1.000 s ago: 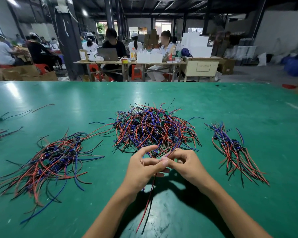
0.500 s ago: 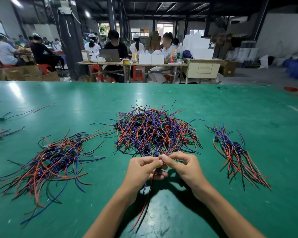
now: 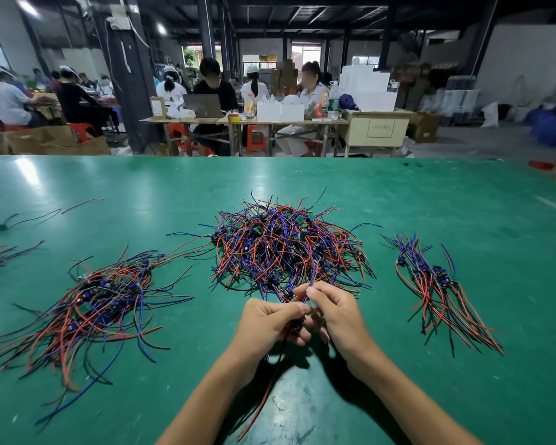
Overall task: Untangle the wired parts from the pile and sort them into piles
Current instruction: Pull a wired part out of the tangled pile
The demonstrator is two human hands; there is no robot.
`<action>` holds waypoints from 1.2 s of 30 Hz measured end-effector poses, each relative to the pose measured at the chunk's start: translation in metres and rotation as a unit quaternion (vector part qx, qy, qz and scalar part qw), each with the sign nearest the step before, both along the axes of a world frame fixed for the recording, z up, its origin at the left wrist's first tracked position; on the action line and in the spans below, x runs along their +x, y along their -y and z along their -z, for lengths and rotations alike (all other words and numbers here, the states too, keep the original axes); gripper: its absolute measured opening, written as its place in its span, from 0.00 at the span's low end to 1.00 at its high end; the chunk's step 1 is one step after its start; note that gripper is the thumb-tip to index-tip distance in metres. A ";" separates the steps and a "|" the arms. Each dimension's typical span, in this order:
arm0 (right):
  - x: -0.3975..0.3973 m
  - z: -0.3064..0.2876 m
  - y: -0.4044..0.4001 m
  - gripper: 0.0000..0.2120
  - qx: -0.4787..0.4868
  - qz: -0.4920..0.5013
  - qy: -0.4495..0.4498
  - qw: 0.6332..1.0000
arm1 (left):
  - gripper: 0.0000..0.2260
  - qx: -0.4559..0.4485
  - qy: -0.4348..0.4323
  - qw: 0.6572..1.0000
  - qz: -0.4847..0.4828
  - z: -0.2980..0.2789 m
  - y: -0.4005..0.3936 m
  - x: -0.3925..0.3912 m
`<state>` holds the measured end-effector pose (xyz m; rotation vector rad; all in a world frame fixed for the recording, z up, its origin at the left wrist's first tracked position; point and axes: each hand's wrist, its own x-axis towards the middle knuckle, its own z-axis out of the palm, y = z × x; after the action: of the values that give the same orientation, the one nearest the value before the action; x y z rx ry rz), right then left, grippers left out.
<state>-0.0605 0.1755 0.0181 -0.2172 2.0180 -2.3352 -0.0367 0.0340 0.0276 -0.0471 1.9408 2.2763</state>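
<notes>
A tangled pile (image 3: 286,248) of red, blue and black wired parts lies in the middle of the green table (image 3: 430,200). A sorted pile (image 3: 100,303) spreads out on the left, and a smaller sorted pile (image 3: 437,287) lies on the right. My left hand (image 3: 267,322) and my right hand (image 3: 334,313) meet just in front of the tangled pile. Both pinch one wired part (image 3: 296,326) between them; its red and black wires (image 3: 264,399) hang down toward me. My right fingers also pinch a blue wire that runs up into the pile.
A few loose wired parts (image 3: 4,226) lie at the table's far left edge. Beyond the table's far edge, people sit at worktables (image 3: 238,120) with boxes and a laptop. Cardboard boxes (image 3: 55,139) stand at the back left.
Both hands have moved slightly forward toward the tangled pile and closed tighter on the part. The hanging red and black wires have shifted with them.
</notes>
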 end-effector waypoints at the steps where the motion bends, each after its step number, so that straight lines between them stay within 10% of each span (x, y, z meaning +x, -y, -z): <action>1: -0.001 0.000 -0.001 0.12 0.000 0.007 0.008 1.000 | 0.10 -0.004 0.002 1.000 0.004 0.000 0.000 0.001; 26: -0.023 0.002 -0.021 0.13 0.017 0.199 -0.023 0.980 | 0.08 -0.060 -0.005 0.993 0.104 -0.003 0.001 0.005; 32: -0.016 -0.006 -0.035 0.09 0.291 0.330 -0.393 0.808 | 0.08 -0.045 -0.015 0.989 0.141 -0.005 0.005 0.007; 36: -0.016 -0.012 -0.028 0.10 -0.023 0.178 -0.114 0.977 | 0.08 -0.052 -0.027 0.990 0.130 -0.004 0.007 0.007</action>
<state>-0.0762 0.2032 0.0299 -0.1414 2.2734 -2.6801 -0.0301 0.0270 0.0320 0.2443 1.9601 2.0305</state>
